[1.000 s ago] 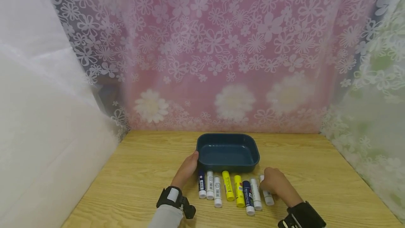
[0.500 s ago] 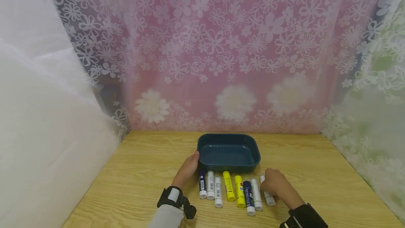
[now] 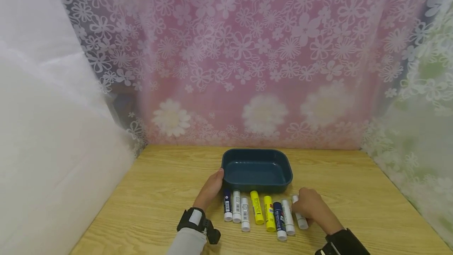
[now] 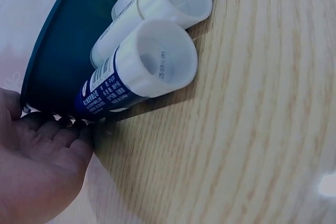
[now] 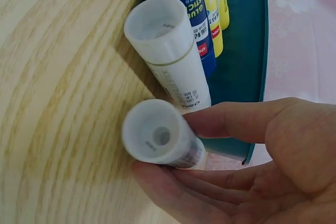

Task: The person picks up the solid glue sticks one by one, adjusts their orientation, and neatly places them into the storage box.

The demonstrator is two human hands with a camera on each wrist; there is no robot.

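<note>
Stick (image 5: 173, 142), white, is pinched between thumb and fingers of the right hand (image 3: 310, 206), at the right end of a row on the wooden surface (image 3: 152, 215); from the left the row runs navy stick (image 3: 227, 205), two white sticks (image 3: 245, 213), two yellow sticks (image 3: 269, 213), second navy stick (image 3: 279, 220), then third white stick (image 3: 288, 216) just beside the pinched one; dark teal tray (image 3: 262, 188) stands behind the row; left hand (image 3: 210, 188) is clamped on its left side, thumb at the rim; pink floral curtain (image 3: 219, 97) hangs beyond

On the table (image 3: 159, 176), a row of glue sticks (image 3: 270, 213) lies lower centre, before the tray (image 3: 256, 174); a curtain (image 3: 247, 62) hangs behind.
</note>
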